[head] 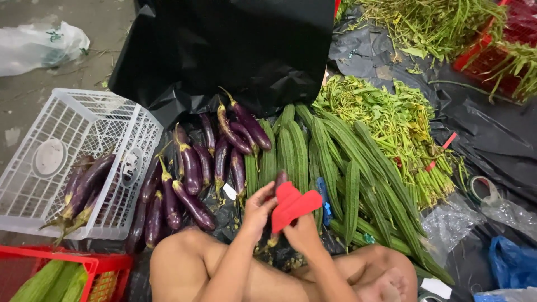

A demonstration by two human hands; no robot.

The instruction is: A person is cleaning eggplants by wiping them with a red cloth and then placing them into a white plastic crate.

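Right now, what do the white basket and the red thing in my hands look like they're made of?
White basket: moulded plastic, matte, judging by its thin open lattice walls. Red thing, held by both the left hand and right hand: probably thin plastic film or bag, folded flat; paper isn't ruled out.

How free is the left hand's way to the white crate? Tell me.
Probably free. The left hand holds the red piece with the right hand; only loose eggplants on black sheeting lie between it and the white crate, nothing tall.
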